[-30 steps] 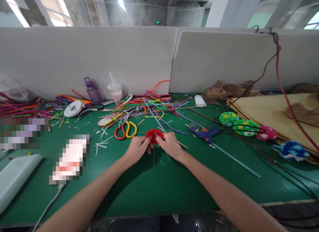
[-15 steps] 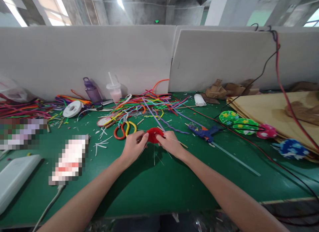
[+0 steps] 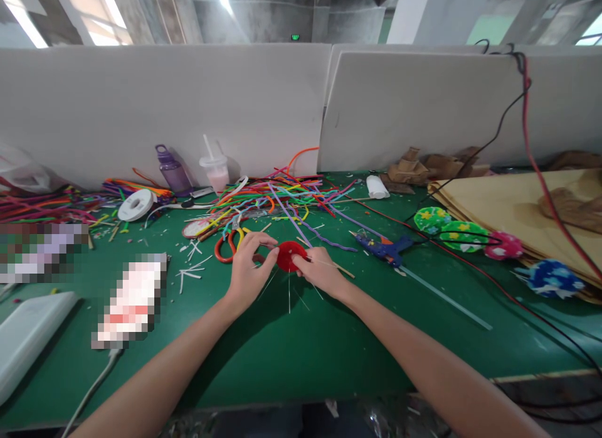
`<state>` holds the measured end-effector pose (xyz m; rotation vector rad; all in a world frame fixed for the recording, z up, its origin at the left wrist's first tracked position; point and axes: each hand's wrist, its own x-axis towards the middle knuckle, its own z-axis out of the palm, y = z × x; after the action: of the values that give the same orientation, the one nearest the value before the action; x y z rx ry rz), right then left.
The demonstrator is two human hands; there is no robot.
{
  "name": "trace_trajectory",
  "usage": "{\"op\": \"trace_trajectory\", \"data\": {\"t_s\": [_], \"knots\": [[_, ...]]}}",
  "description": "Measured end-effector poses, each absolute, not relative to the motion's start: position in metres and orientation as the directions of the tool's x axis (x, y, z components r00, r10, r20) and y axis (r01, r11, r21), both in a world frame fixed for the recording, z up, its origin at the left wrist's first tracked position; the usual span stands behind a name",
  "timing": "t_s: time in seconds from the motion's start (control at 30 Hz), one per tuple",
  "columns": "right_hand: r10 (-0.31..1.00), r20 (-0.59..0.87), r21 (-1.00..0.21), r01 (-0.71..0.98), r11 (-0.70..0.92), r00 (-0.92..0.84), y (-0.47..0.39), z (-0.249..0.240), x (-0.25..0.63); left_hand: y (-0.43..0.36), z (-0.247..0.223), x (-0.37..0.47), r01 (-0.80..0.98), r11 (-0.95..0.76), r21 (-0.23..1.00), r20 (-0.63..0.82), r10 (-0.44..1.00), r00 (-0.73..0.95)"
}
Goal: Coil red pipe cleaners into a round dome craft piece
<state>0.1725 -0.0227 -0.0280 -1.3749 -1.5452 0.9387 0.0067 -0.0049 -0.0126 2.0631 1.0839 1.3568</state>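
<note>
"Left hand (image 3: 245,267) has come away a little to the left of the red disc (image 3: 285,256) since half a second ago, its grip opened out."

"From where I sit, where's the disc?"

"Over the worktop (image 3: 291,363), between both hands. I have the right hand (image 3: 324,272) clamped on its right side, thumb across the face. Thin pale strands (image 3: 289,293) stick out below it."

"Is the left one touching?"

"I can't tell; thumb and fingers stand apart, just beside the rim."

"What's close by?"

"Scissors (image 3: 224,248) with red and yellow handles, partly behind the left hand. Past both hands I see heaped pipe cleaners (image 3: 273,196); to the right, a blue glue gun (image 3: 383,250) and a long clear stick (image 3: 446,297)."

"And farther out?"

"Back left: a white spool (image 3: 136,204), a purple bottle (image 3: 174,176), a lidded cup (image 3: 216,172) with a straw. Far right, I've green, pink and blue patterned pieces (image 3: 463,229) beside brown paper (image 3: 498,202)."
</note>
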Motion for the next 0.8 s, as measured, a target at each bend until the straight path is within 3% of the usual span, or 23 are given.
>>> {"op": "trace_trajectory", "data": {"t_s": [0.33, 0.47, 0.63, 0.8], "knots": [[1.0, 0.017, -0.98, 0.199, 0.013, 0.014, -0.0203, -0.0265, 0.1738, -0.0068, -0.0118, 0.0068, 0.335, -0.504, 0.796, 0.447, 0.863, 0.238], [0.999, -0.027, -0.993, 0.114, -0.03, 0.03, -0.016, -0.0284, 0.1762, -0.0031, -0.0123, 0.0077, 0.209, -0.328, 0.921, 0.258, 0.917, 0.303], [0.998, -0.065, -0.998, 0.006, -0.065, 0.01, -0.0127, -0.0287, 0.1783, -0.0004, -0.0129, 0.0109, 0.072, -0.099, 0.992, 0.05, 0.861, 0.507], [0.994, -0.076, -0.996, -0.035, -0.079, -0.075, -0.0168, -0.0237, 0.174, -0.0027, -0.0153, 0.0122, 0.178, -0.201, 0.963, 0.063, 0.813, 0.579]]}}
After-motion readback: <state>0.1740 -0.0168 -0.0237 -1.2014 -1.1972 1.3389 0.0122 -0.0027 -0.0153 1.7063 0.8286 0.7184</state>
